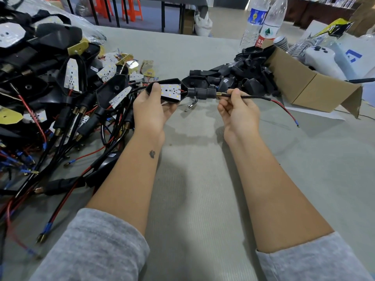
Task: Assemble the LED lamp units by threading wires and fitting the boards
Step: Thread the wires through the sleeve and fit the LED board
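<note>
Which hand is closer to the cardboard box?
Right. The right hand pinches the black cable just left of the cardboard box; the left hand holds the lamp housing farther left.

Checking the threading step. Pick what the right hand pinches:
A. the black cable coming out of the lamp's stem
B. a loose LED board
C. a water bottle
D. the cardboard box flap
A: the right hand pinches the black cable just past the brass end of the stem, while the left hand holds the lamp with its LED board facing up.
</note>
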